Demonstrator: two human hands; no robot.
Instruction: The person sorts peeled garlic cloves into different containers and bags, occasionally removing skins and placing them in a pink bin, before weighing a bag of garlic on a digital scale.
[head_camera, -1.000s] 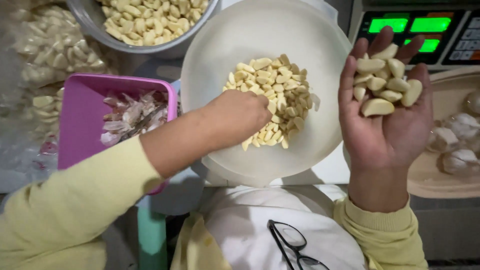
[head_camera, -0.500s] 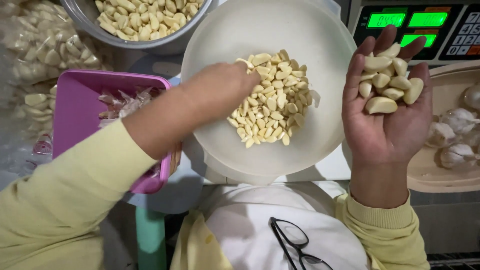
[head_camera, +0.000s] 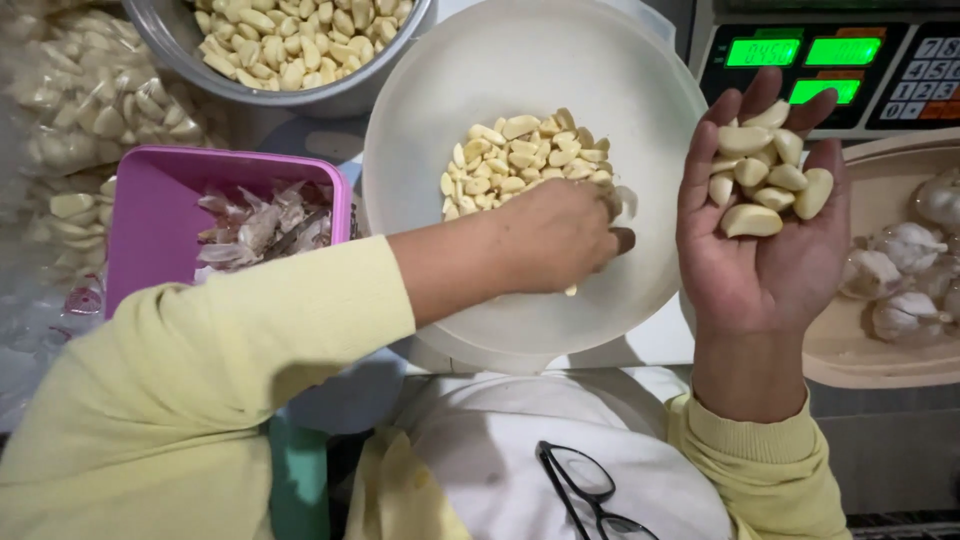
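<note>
**Garlic bench: left hand in the bowl, right hand loaded**

Crowded counter w/ scale (head_camera: 840, 70) at 1 o'clock. Your left hand (head_camera: 560, 235) lies knuckles-up in the white bowl (head_camera: 480, 70), fingers curled on the peeled cloves (head_camera: 520, 155), pile at its 12. Right hand (head_camera: 765, 230), at the bowl's 3, palm-up, cups cloves (head_camera: 765, 175).

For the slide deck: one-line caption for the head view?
Left hand digs into peeled garlic cloves in white bowl; right hand cups more.

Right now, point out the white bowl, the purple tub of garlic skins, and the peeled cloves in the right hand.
white bowl (head_camera: 640, 70), head view, bare inner wall.
purple tub (head_camera: 150, 215), head view, bare inside wall.
peeled cloves (head_camera: 752, 220), head view, lowest clove on the palm.
</note>
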